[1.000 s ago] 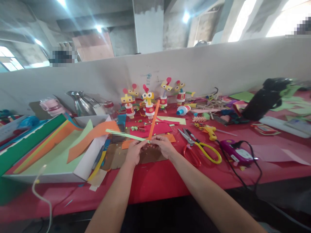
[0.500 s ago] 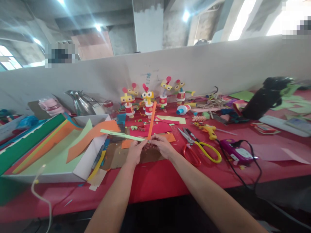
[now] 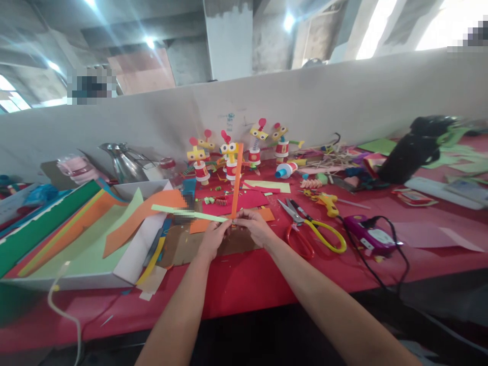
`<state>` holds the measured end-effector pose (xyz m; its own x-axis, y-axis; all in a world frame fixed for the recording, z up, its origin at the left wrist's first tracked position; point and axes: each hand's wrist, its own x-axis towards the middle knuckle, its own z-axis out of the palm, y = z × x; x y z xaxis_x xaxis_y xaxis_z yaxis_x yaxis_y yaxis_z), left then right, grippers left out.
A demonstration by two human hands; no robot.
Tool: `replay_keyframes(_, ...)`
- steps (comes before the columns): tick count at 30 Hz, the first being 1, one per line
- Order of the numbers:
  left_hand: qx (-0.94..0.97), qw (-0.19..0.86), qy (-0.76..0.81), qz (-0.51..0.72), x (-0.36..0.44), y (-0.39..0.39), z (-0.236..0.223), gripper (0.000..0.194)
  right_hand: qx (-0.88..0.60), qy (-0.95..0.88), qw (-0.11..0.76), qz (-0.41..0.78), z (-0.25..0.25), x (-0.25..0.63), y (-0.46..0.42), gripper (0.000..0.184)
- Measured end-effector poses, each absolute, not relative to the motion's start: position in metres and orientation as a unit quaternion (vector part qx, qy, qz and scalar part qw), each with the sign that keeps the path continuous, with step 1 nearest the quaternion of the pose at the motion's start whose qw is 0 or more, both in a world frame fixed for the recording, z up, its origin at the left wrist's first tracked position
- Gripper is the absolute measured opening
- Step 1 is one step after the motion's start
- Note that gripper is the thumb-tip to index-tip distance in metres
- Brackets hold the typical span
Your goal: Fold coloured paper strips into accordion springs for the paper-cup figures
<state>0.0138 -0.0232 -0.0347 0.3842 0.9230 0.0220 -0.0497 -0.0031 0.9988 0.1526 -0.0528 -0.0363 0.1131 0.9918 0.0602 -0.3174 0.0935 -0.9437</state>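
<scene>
Two paper strips meet at one end between my hands. The light green paper strip (image 3: 208, 216) runs out to the left, and the orange paper strip (image 3: 237, 183) points up and away from me. My left hand (image 3: 214, 236) pinches the joined end from the left. From the right, the fingers of my right hand (image 3: 253, 226) are closed on the same end, by the base of the orange strip. How the strips overlap is hidden by my fingertips. Under my hands lies a brown cardboard piece (image 3: 183, 245).
Several paper figures (image 3: 231, 170) with yellow heads stand behind my hands. To the right lie scissors (image 3: 297, 213), a yellow glue gun (image 3: 327, 204) and a purple box with a black cord (image 3: 375, 236). A white box (image 3: 129, 262) of coloured paper sits left. A dark bottle (image 3: 414, 147) leans far right.
The orange strip has swung slightly more upright, and its top end is higher. Both hands keep hold of the joined end. The whole view has shifted a little.
</scene>
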Motion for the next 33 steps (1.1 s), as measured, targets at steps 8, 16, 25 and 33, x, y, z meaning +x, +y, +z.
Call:
replay_keyframes(8,0.582,0.584,0.368,0.430,0.0155,-0.0252,-0.0353,0.030,-0.396,-0.407,0.624,0.538,-0.0352,0.1520,-0.0539,0.021)
replay_keyframes(16,0.565,0.578,0.383,0.447,0.0159,-0.0279,-0.0307,0.035,-0.382,-0.399,0.636,0.539,-0.0369,0.1492,-0.0544,0.024)
replay_keyframes(25,0.551,0.578,0.389,0.459,0.0177,-0.0298,-0.0295,0.030,-0.370,-0.374,0.636,0.565,-0.0404,0.1511,-0.0522,0.020)
replay_keyframes(33,0.517,0.610,0.387,0.460,0.0192,-0.0251,-0.0351,0.024,-0.365,-0.365,0.640,0.569,-0.0407,0.1509,-0.0514,0.021)
